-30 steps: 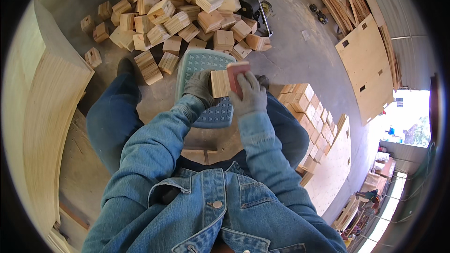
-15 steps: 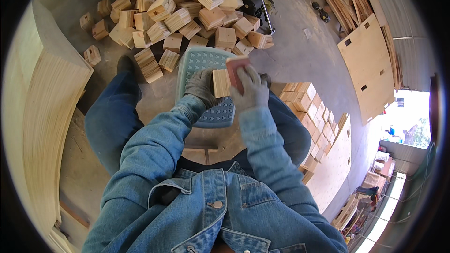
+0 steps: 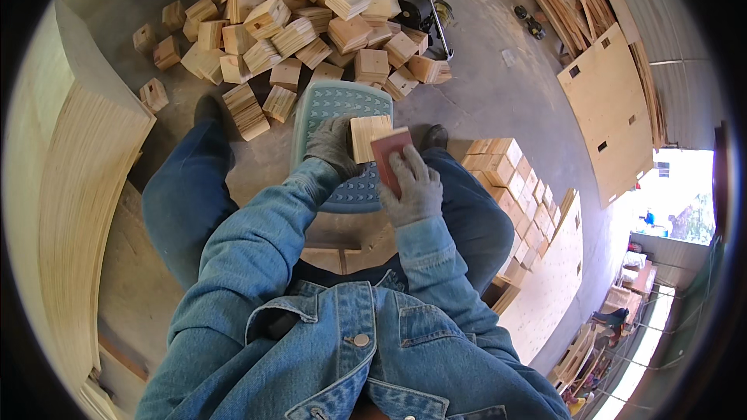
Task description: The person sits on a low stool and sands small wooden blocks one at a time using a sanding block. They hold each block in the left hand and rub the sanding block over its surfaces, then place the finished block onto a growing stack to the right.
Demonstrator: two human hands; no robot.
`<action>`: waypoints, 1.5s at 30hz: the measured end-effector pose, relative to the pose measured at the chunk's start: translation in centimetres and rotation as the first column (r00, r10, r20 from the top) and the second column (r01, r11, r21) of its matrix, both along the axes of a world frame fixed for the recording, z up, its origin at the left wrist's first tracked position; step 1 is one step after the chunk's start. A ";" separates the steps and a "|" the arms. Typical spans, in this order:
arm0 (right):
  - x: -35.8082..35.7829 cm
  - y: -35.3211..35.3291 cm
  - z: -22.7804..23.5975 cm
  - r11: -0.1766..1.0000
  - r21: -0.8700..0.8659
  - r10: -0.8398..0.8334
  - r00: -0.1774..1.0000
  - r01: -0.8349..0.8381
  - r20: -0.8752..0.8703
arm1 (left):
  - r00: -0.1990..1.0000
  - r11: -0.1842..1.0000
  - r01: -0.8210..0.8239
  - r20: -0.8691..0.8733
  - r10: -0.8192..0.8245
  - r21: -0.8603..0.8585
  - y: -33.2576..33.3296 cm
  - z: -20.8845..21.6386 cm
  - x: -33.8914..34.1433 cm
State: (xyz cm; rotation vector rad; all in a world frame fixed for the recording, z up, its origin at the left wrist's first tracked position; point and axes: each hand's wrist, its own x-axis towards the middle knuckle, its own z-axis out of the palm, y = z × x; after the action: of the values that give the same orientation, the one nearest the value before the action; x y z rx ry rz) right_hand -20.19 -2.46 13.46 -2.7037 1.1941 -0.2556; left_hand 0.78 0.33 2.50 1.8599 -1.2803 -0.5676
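Note:
My gloved left hand (image 3: 331, 144) is closed round a pale layered wooden block (image 3: 367, 135), holding it over a blue-green plastic stool (image 3: 342, 96) between my knees. My right hand (image 3: 415, 189), also in a grey glove, grips a flat reddish-brown sanding block (image 3: 387, 157) with its fingers spread over the back. The sanding block is tilted against the right side of the wooden block, overlapping its lower corner. Its working face is turned away from view.
Beyond the stool lies a loose heap of wooden blocks (image 3: 296, 35), with a dark power tool (image 3: 420, 9) beside it. Stacked blocks (image 3: 517, 187) stand on a board at my right. A tall stack of plywood sheets (image 3: 85, 210) rises at my left.
My right hand has drawn the sanding block down and slightly toward me along the wooden block. The wooden block has turned a little in my left hand, showing more of its upper face.

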 end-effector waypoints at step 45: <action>8.6 -4.8 0.2 0.999 0.037 0.001 0.995 0.003 -0.102 | 0.997 0.998 -0.030 0.070 0.034 -0.054 -0.5 -2.5 0.1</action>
State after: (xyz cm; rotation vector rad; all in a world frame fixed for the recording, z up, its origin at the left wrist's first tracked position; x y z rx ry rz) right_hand -11.54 -7.26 13.62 -2.7130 1.2144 -0.0954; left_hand 0.88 -0.22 0.04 1.8676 -1.2973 -0.4496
